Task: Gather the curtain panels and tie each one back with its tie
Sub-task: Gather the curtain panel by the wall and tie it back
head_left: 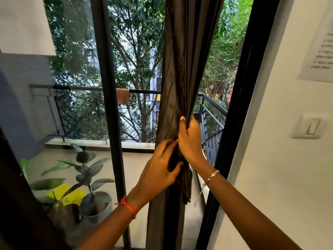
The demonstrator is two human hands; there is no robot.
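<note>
No text can be read. A paper sheet (319, 51) on the wall above the light switch (310, 126) carries some printed lines, too blurred to read. A yellow bag (63, 193), far left of the switch and lower, has dark print, also unreadable.

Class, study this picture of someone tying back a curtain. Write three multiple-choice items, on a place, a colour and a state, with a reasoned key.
1. Where does the potted plant stand? A. on the balcony floor; B. on an indoor shelf; C. on a chair.
2. The left hand pinches the tie; what colour is its wrist thread? A. blue; B. red; C. white.
3. What is the right hand doing? A. lying flat on a table; B. gripping the gathered curtain; C. hanging idle.
Key: A, it stands outdoors; B, the band is red; B, fingers curl round the folds.
</note>
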